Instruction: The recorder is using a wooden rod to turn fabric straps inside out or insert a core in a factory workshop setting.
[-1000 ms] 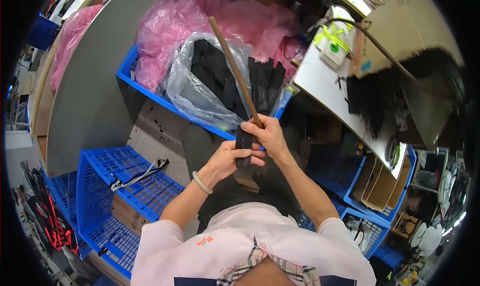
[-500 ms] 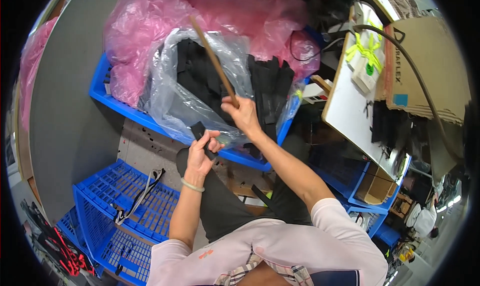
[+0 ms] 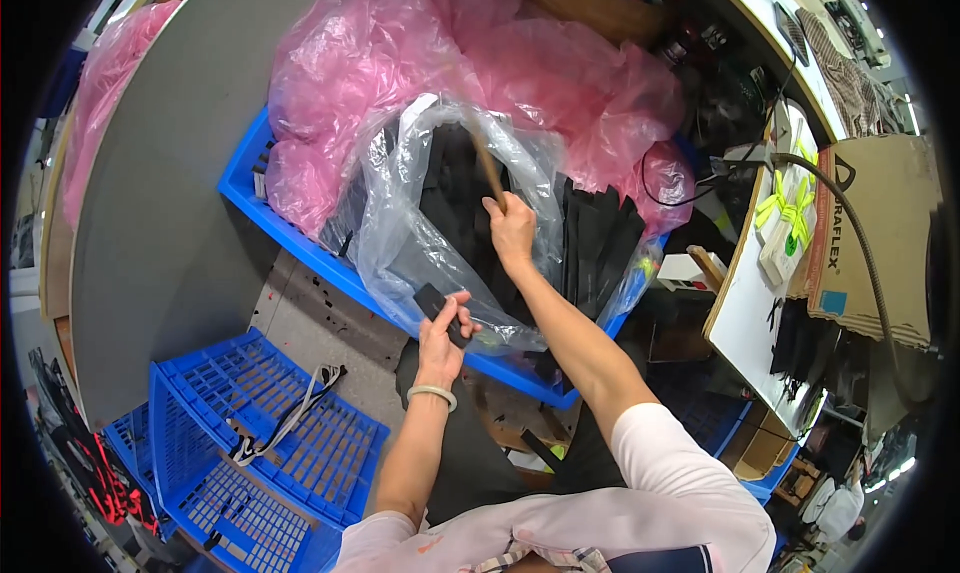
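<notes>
The right hand (image 3: pixel 510 228) grips a wooden stick (image 3: pixel 487 171) inside the clear bag (image 3: pixel 400 243); the left hand (image 3: pixel 443 333) pinches one black piece (image 3: pixel 432 301), not yet bagged.

Up beyond your hands you have crumpled pink plastic bags (image 3: pixel 400 63) heaped against the grey wall. Down to the left of your left hand sit empty blue lattice crates (image 3: pixel 270 453). Off to the right of your right arm are a white table (image 3: pixel 750 303) and a brown cardboard box (image 3: pixel 870 243).

A grey panel (image 3: pixel 160 203) stands left, a white worktable (image 3: pixel 750 313) right, over concrete floor (image 3: pixel 330 323)
</notes>
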`<state>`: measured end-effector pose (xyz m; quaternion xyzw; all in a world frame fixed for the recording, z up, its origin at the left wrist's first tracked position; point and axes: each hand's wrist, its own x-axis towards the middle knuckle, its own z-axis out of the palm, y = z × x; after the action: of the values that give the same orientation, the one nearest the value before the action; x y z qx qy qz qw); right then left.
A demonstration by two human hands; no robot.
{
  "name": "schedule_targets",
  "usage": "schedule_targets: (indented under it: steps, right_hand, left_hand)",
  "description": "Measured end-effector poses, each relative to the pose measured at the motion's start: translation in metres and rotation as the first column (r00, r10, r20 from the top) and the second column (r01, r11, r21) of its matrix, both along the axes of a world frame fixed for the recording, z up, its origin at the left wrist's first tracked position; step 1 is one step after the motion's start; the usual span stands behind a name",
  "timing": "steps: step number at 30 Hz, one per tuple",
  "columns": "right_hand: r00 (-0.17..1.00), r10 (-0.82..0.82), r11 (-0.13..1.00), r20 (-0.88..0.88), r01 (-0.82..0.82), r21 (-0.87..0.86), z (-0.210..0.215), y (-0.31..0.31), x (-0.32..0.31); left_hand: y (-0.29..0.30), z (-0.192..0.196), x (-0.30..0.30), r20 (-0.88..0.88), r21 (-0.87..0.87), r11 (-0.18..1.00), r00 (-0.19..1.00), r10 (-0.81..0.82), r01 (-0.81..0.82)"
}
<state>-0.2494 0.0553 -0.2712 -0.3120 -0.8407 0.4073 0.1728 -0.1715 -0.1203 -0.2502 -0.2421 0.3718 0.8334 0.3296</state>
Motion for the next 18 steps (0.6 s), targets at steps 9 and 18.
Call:
schedule_targets:
  steps: [9, 18]
  right_hand:
    - [0.925, 0.340, 0.858, -0.167, -0.378, -0.349, 0.083, 0.010, 0.068]
    - [0.950, 0.217, 0.881, -0.224, -0.289, -0.374, 0.084, -0.005, 0.085]
  left_hand:
    - [0.040, 0.091, -0.091, -0.548, -0.286, 0.958, 0.826, -0.135, -0.033]
    - [0.050, 0.086, -0.071, -0.608, -0.342, 0.929, 0.786, -0.108, -0.138]
